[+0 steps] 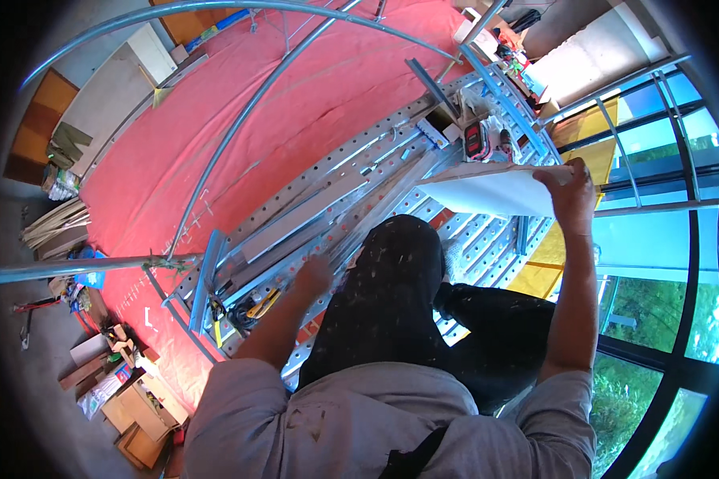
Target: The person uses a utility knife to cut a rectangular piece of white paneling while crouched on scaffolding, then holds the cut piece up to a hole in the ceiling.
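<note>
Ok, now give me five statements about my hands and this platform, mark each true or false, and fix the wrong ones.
1. The right hand holds a white board at its edge. True.
2. The left hand grips the white board too. False: the left hand is apart from it, on the other side of the raised knee.
3. The metal platform has holes in it. True.
4. The large sheet below the platform is green. False: the sheet is pinkish red.
5. The dark trousers have pale specks on them. True.
</note>
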`<act>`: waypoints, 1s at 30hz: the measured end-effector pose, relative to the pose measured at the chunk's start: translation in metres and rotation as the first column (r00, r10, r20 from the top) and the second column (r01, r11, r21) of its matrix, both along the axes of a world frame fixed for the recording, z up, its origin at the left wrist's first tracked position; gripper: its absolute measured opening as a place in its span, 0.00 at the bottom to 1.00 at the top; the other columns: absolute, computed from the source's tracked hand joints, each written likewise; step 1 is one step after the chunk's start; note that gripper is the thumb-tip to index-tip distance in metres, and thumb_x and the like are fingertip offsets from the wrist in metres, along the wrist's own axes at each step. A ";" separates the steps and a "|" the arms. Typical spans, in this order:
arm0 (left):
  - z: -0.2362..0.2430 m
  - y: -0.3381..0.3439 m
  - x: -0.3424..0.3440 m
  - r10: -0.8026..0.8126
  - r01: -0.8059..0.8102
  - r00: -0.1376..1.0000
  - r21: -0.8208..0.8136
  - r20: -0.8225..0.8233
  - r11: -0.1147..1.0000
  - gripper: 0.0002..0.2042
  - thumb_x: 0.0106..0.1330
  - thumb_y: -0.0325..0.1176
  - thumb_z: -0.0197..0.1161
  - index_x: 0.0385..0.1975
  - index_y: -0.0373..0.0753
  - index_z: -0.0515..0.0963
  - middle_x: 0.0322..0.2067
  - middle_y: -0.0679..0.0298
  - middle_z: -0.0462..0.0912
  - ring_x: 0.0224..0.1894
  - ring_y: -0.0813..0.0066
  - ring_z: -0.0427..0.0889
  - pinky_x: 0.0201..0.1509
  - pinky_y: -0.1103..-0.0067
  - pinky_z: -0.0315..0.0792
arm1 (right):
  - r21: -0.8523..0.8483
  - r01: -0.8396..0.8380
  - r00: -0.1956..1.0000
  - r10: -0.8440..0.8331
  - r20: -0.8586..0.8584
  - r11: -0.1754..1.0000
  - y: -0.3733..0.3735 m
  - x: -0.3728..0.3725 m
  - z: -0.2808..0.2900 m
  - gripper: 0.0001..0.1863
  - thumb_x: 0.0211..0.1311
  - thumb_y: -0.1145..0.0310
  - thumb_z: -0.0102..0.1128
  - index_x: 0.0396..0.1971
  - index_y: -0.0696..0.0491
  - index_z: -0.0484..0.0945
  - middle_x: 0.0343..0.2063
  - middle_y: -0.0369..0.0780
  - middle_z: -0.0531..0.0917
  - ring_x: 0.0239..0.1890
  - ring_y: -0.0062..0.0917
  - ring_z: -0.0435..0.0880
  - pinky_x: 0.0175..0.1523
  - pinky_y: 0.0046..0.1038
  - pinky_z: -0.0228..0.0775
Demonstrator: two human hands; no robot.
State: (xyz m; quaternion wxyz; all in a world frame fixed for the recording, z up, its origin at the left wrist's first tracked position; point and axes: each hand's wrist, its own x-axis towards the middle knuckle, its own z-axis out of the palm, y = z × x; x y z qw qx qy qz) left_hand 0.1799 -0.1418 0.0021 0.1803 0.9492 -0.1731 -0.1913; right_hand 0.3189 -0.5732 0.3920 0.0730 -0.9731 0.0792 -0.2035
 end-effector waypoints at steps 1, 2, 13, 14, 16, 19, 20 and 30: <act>-0.012 -0.008 -0.005 0.103 -0.103 0.993 -0.005 0.050 0.995 0.12 0.62 0.34 0.60 0.42 0.35 0.77 0.38 0.49 0.80 0.41 0.45 0.83 0.46 0.55 0.77 | -0.029 -0.031 0.999 0.032 0.035 0.999 0.004 0.002 -0.009 0.30 0.42 0.52 0.82 0.36 0.57 0.76 0.33 0.50 0.84 0.37 0.47 0.85 0.43 0.42 0.77; -0.015 -0.017 -0.007 0.198 -0.197 0.976 -0.019 0.092 0.980 0.11 0.63 0.32 0.58 0.42 0.36 0.78 0.36 0.50 0.80 0.39 0.46 0.84 0.44 0.55 0.78 | -0.045 -0.012 1.000 0.013 0.022 0.999 0.010 0.002 -0.013 0.30 0.42 0.51 0.82 0.36 0.57 0.76 0.33 0.50 0.84 0.38 0.48 0.85 0.44 0.42 0.77; 0.000 0.040 -0.041 0.359 -0.356 0.933 0.196 0.023 0.914 0.11 0.64 0.33 0.55 0.42 0.38 0.79 0.42 0.51 0.79 0.44 0.51 0.82 0.43 0.55 0.77 | -0.067 -0.094 0.994 0.097 0.041 0.993 0.070 0.025 -0.043 0.31 0.47 0.52 0.79 0.40 0.59 0.74 0.36 0.54 0.83 0.40 0.52 0.83 0.47 0.47 0.75; 0.000 0.063 -0.057 0.375 -0.377 0.925 0.270 0.064 0.886 0.11 0.64 0.33 0.56 0.43 0.38 0.78 0.42 0.51 0.79 0.44 0.51 0.82 0.43 0.55 0.77 | -0.093 -0.095 0.995 0.097 0.020 0.991 0.078 0.028 -0.043 0.32 0.48 0.52 0.78 0.42 0.60 0.73 0.37 0.54 0.83 0.41 0.53 0.83 0.47 0.48 0.75; -0.004 0.100 -0.089 0.404 -0.416 0.909 0.248 0.097 0.875 0.12 0.64 0.33 0.58 0.45 0.38 0.78 0.44 0.51 0.79 0.47 0.51 0.81 0.45 0.55 0.77 | -0.066 -0.167 0.986 0.168 0.010 0.984 0.080 0.032 -0.037 0.27 0.54 0.61 0.74 0.46 0.60 0.71 0.41 0.56 0.81 0.45 0.55 0.81 0.51 0.49 0.73; -0.014 0.130 -0.112 0.483 -0.485 0.871 0.297 0.086 0.822 0.14 0.63 0.37 0.62 0.46 0.39 0.78 0.44 0.51 0.79 0.48 0.51 0.81 0.48 0.58 0.77 | 0.021 -0.267 0.958 0.267 -0.106 0.964 0.071 0.040 -0.024 0.23 0.58 0.66 0.69 0.49 0.60 0.72 0.47 0.56 0.81 0.50 0.54 0.81 0.56 0.45 0.72; -0.017 0.134 -0.116 0.479 -0.486 0.872 0.296 0.098 0.823 0.14 0.63 0.37 0.62 0.46 0.39 0.78 0.44 0.51 0.79 0.48 0.51 0.81 0.48 0.58 0.77 | 0.022 -0.264 0.960 0.265 -0.093 0.964 0.068 0.040 -0.023 0.23 0.58 0.66 0.69 0.49 0.60 0.72 0.47 0.56 0.81 0.50 0.54 0.81 0.56 0.45 0.72; -0.016 0.123 -0.112 0.401 -0.275 0.895 0.466 -0.195 0.841 0.15 0.62 0.36 0.58 0.47 0.37 0.78 0.40 0.47 0.85 0.45 0.48 0.86 0.47 0.56 0.78 | 0.065 -0.306 0.950 0.309 -0.044 0.950 0.056 0.013 -0.030 0.21 0.58 0.62 0.69 0.46 0.57 0.76 0.41 0.54 0.84 0.46 0.51 0.83 0.51 0.44 0.76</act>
